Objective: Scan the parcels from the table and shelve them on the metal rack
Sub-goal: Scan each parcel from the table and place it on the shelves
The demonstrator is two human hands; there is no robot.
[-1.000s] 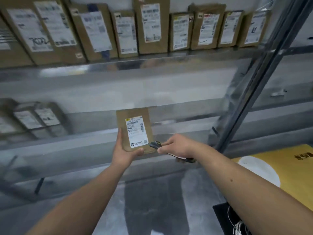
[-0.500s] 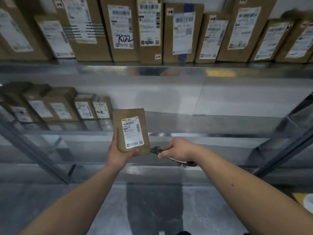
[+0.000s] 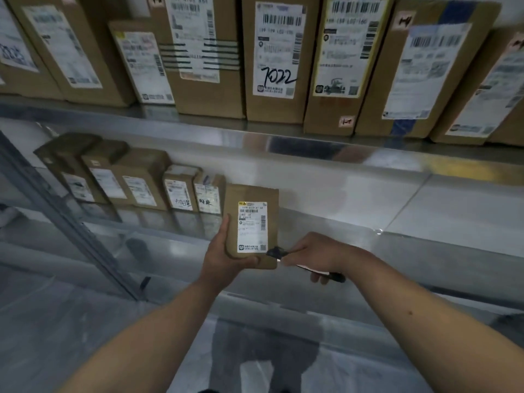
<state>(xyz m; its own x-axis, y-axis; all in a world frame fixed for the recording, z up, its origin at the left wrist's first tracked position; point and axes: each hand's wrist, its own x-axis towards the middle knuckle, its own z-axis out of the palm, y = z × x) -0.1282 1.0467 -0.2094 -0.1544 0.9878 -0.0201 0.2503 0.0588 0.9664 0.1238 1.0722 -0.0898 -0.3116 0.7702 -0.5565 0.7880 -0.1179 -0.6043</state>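
Note:
My left hand (image 3: 224,258) grips a small brown parcel (image 3: 251,194) by its lower left corner, holding it upright with its white label facing me. It hangs in front of the middle shelf (image 3: 368,222) of the metal rack, just right of a row of small parcels (image 3: 136,182). My right hand (image 3: 314,255) holds a slim black scanner (image 3: 276,252) whose tip touches or nearly touches the parcel's lower right corner.
The upper shelf (image 3: 198,116) is packed with tall labelled boxes, one marked 7022 (image 3: 276,61). A grey rack post (image 3: 65,219) slants down at the left. The middle shelf is bare to the right of the held parcel. Grey floor lies below.
The view has swung left along the rack, bringing the row of small parcels on the middle shelf beside the held parcel. Both hands keep their grips, the scanner still at the parcel's corner.

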